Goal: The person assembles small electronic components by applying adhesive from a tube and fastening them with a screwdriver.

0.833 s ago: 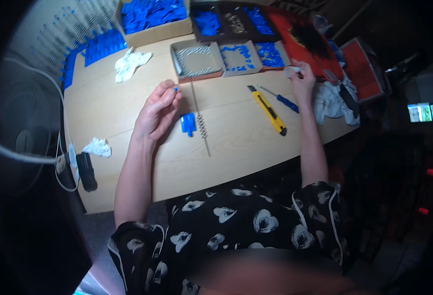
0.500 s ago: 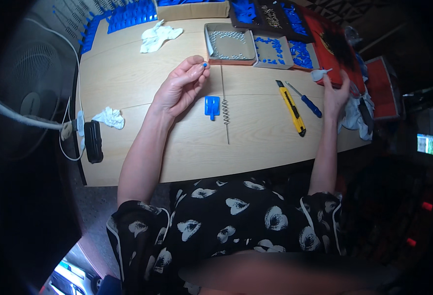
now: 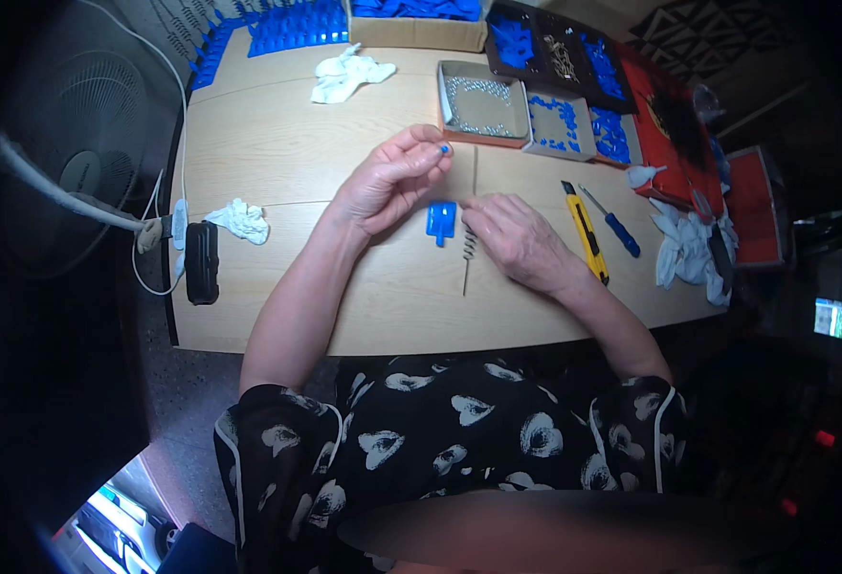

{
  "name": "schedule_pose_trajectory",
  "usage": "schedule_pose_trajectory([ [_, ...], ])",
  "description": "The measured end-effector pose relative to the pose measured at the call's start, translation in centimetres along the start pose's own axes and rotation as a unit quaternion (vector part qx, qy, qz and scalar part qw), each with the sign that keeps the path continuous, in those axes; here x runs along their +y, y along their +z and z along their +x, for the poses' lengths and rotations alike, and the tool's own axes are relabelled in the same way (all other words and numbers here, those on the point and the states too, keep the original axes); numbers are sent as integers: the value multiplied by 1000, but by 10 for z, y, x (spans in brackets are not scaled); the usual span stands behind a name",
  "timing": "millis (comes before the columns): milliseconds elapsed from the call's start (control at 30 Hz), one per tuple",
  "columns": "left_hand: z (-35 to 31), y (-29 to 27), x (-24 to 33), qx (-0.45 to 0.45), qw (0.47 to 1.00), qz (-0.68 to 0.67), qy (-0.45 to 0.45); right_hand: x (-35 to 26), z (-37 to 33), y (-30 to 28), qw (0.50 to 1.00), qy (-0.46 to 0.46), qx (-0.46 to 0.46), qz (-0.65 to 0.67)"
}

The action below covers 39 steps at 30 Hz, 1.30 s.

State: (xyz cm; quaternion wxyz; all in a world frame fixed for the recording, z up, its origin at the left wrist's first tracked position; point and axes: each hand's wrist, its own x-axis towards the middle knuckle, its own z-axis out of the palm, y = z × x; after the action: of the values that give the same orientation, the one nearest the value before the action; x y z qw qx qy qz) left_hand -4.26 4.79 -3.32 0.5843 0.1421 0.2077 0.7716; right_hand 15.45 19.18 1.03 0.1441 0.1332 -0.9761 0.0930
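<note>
My left hand (image 3: 397, 182) is closed in a pinch on a small blue plastic piece (image 3: 446, 149) and is raised over the table in front of the parts boxes. Close by, my right hand (image 3: 517, 239) has its fingertips closed on a thin metal coil spring with long straight wire ends (image 3: 467, 253); the fingers hide part of its coils. Between the two hands a blue square plastic part with a short stem (image 3: 441, 222) lies on the table.
A yellow utility knife (image 3: 586, 234) and a blue-handled screwdriver (image 3: 612, 222) lie right. Behind are a box of small metal pieces (image 3: 442, 100), boxes of blue parts (image 3: 588, 143) and a white nozzle bottle (image 3: 643, 177). White cloths (image 3: 239, 222) and a black case (image 3: 203, 263) lie around.
My right hand has left the white bottle at the right and come to the spring, which has turned slightly. The left hand keeps its pinch on the blue piece. The view has shifted.
</note>
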Motion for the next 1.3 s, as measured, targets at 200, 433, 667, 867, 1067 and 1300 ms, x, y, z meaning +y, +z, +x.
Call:
schedule_pose_trajectory([
  [200, -4, 3, 1, -8, 1000, -15, -10, -8, -14, -14, 995, -7, -91, 35],
  [433, -5, 6, 2, -8, 1000, -15, -22, -7, -12, -59, 985, 141, 58, 79],
  [667, -3, 14, -3, -11, 999, 19, -42, -9, 14, -59, 781, 220, 398, 428],
  [867, -4, 18, -3, 10, 999, 29, -42, -4, 27, -37, 757, 204, 445, 433],
  [1067, -5, 17, -3, 9, 999, 18, -44, 1, 31, -25, 701, 253, 442, 499],
  [1300, -5, 17, -2, 9, 999, 16, -44, 5, 30, -23, 692, 256, 432, 519],
])
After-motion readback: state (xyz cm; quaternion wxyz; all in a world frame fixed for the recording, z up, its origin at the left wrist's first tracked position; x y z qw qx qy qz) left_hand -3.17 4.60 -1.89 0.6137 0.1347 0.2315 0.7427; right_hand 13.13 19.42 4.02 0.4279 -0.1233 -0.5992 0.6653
